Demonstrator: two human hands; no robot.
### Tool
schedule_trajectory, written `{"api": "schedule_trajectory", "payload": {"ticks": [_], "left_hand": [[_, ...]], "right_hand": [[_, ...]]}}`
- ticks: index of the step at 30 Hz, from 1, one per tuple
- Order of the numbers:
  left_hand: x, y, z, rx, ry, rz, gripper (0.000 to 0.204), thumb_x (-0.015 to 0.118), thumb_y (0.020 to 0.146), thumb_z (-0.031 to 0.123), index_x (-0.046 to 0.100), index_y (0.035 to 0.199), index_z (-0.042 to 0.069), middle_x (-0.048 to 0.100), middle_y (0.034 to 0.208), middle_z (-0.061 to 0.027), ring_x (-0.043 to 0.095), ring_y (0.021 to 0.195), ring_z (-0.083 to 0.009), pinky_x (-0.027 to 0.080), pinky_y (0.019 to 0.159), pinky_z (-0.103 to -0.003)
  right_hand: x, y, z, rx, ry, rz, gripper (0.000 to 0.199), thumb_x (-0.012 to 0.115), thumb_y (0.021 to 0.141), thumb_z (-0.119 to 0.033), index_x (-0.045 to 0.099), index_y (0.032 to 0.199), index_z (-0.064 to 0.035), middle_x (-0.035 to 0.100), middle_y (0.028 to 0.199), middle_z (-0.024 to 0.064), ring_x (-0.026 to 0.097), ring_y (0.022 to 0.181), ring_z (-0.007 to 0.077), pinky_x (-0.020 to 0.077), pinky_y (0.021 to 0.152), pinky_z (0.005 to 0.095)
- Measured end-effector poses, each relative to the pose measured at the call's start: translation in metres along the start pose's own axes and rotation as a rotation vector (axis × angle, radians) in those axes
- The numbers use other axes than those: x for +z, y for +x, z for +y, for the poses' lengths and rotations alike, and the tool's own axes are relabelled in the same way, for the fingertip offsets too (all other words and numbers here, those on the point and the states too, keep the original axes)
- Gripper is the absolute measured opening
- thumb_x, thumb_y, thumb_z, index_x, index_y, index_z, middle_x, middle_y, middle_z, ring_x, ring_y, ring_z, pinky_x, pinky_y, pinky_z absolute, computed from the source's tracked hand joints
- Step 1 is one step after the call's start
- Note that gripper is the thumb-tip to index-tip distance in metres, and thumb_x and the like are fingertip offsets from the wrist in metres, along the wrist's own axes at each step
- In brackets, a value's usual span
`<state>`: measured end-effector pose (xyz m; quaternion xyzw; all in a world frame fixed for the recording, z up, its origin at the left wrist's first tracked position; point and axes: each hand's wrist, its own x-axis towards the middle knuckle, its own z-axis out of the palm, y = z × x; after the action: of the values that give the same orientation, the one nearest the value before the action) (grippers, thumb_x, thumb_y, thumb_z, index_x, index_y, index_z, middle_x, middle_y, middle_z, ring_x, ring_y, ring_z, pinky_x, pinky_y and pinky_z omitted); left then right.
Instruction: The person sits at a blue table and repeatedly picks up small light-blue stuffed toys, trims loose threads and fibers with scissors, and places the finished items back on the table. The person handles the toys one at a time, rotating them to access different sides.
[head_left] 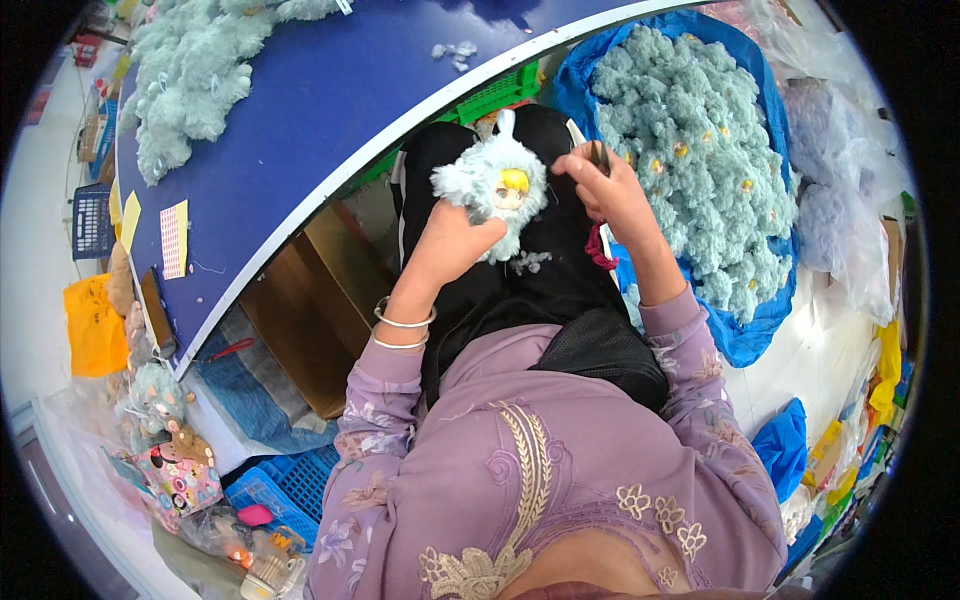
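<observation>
My left hand (450, 245) is closed around the side of a fluffy pale blue-green plush doll (478, 180) above my lap. The doll has a small doll face with yellow hair and a white-tipped ear on top. To the right of it, my right hand (612, 195) grips a small dark two-pronged tool (600, 158), perhaps snips or tweezers; most of it is hidden in the fingers. Dark red cord or cloth (601, 246) hangs below that hand. The tool and the doll are apart. Loose fluff (530, 262) lies on my dark trousers.
A blue bag (765, 335) full of similar plush dolls (690, 160) stands at my right. On the blue table (330, 100) ahead lie more pale plush pieces (190, 80) and a paper sheet (174, 240). Its white edge curves close to my knees. A cardboard box (300, 310) sits underneath.
</observation>
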<state>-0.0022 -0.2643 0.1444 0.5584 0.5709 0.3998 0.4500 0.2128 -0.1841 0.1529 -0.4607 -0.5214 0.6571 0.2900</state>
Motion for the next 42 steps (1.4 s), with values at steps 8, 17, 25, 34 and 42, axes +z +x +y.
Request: {"api": "schedule_trajectory", "payload": {"ticks": [8, 17, 25, 34, 42], "left_hand": [[0.004, 0.007, 0.017, -0.066, 0.042, -0.312, 0.045, 0.066, 0.083, 0.022, 0.054, 0.12, -0.001, 0.065, 0.094, -0.0086, 0.06, 0.078, -0.0123, 0.051, 0.07, -0.03], [-0.228, 0.001, 0.038, 0.236, 0.332, 0.608, 0.02, 0.063, 0.092, 0.015, 0.064, 0.11, 0.006, 0.067, 0.1, -0.0019, 0.06, 0.092, -0.0092, 0.049, 0.084, -0.026], [-0.485, 0.037, -0.032, 0.044, 0.779, 1.228, 0.078, 0.064, 0.082, 0.056, 0.051, 0.128, -0.006, 0.059, 0.122, -0.0239, 0.056, 0.115, -0.0347, 0.04, 0.1, -0.038], [-0.392, 0.104, -0.038, -0.191, 1.001, 0.669, 0.089, 0.056, 0.074, 0.074, 0.059, 0.124, 0.0, 0.048, 0.135, -0.0266, 0.039, 0.131, -0.0353, 0.026, 0.109, -0.044], [-0.217, 0.119, 0.005, -0.045, 1.003, 0.882, 0.074, 0.06, 0.079, 0.061, 0.058, 0.125, 0.003, 0.035, 0.142, -0.0294, 0.019, 0.138, -0.0432, 0.013, 0.11, -0.059]], "right_hand": [[-0.002, -0.011, -0.022, -0.088, -0.228, -0.076, 0.059, 0.082, 0.07, -0.025, 0.058, 0.116, 0.0026, 0.065, 0.103, 0.0077, 0.06, 0.09, 0.0129, 0.0497, 0.082, 0.029], [-0.341, -0.072, 0.059, -0.147, -0.62, 0.883, 0.07, 0.071, 0.081, -0.044, 0.052, 0.125, 0.0062, 0.064, 0.095, 0.0134, 0.062, 0.081, 0.017, 0.0486, 0.071, 0.0278], [-0.223, -0.053, 0.016, 0.017, -0.451, 0.678, 0.035, 0.065, 0.088, -0.033, 0.064, 0.105, -0.0021, 0.058, 0.079, -0.0015, 0.048, 0.061, 0.0056, 0.0374, 0.055, 0.0228], [-0.11, 0.0, -0.016, -0.095, -0.508, 0.344, 0.027, 0.064, 0.089, -0.022, 0.066, 0.1, 0.0033, 0.067, 0.091, 0.0057, 0.059, 0.082, 0.0114, 0.0468, 0.077, 0.0263], [0.033, 0.055, -0.061, -0.397, -0.392, -0.046, 0.024, 0.066, 0.088, -0.017, 0.062, 0.1, 0.0024, 0.066, 0.091, 0.0059, 0.06, 0.085, 0.0118, 0.048, 0.076, 0.0269]]}}
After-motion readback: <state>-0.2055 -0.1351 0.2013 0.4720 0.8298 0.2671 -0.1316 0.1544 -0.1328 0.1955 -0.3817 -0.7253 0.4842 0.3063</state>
